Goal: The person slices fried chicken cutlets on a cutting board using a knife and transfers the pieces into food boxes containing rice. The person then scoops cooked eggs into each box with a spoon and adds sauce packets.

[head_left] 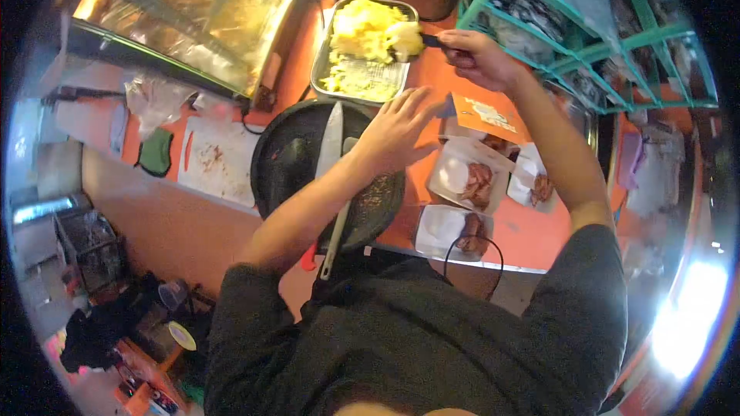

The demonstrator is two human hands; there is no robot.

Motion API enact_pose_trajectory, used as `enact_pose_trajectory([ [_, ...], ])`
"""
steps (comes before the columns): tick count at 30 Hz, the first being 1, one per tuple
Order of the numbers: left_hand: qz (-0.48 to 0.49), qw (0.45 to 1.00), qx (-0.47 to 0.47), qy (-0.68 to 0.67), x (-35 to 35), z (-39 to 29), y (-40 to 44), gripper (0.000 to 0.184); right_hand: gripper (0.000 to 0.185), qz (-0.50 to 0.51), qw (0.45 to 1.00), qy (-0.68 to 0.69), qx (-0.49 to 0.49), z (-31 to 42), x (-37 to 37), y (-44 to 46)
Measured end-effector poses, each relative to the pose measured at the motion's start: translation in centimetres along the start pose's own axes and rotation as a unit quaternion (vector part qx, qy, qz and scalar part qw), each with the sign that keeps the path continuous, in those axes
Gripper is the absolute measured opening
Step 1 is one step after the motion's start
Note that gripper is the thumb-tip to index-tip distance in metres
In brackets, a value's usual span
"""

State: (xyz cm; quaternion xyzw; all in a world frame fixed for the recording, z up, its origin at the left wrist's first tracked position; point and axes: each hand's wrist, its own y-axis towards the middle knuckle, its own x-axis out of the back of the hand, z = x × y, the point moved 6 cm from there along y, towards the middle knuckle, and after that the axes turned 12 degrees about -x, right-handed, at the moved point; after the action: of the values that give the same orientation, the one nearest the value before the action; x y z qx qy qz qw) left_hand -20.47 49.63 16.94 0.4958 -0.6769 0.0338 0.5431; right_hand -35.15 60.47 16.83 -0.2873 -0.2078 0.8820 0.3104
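From where I stand, the right hand has its fingers curled tight around a black handle. The other end of it is in the yellow food, which sits in a metal tray at the back of the table. The left hand has nothing in it, and its fingers are spread wide.

I think a tilt of the black handle could drop yellow food on the table. A big knife lies across the dark pan, under the left arm. A bump from that arm might make it slide or cut skin. The nearest box is by the edge, so an elbow could knock it off.

One orange lid has white letters, but I can't read them.
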Motion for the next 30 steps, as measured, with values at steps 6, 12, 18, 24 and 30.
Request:
enact_pose_trajectory([
  [6,0.264,0.957,-0.119,-0.025,-9.7,3.0,7.6,0.071,0.017,-0.149,0.989,0.022,-0.008,-3.4,5.0,-16.2],
  [12,0.203,0.939,-0.147,-0.236,-10.0,4.8,7.8,0.065,0.016,-0.281,0.948,0.143,-0.047,-9.3,7.6,-20.7],
  [18,0.215,0.961,-0.102,-0.143,-11.3,5.7,6.7,0.056,0.015,-0.263,0.947,0.182,-0.034,-11.1,7.7,-21.1],
  [24,0.091,0.976,0.107,-0.165,-12.2,10.8,12.1,0.03,0.013,-0.257,0.959,0.111,-0.043,-11.3,8.2,-18.8],
  [30,0.142,0.968,0.096,-0.181,-12.8,11.8,14.0,0.038,0.037,-0.249,0.681,-0.672,0.151,-9.5,5.5,-8.7],
])
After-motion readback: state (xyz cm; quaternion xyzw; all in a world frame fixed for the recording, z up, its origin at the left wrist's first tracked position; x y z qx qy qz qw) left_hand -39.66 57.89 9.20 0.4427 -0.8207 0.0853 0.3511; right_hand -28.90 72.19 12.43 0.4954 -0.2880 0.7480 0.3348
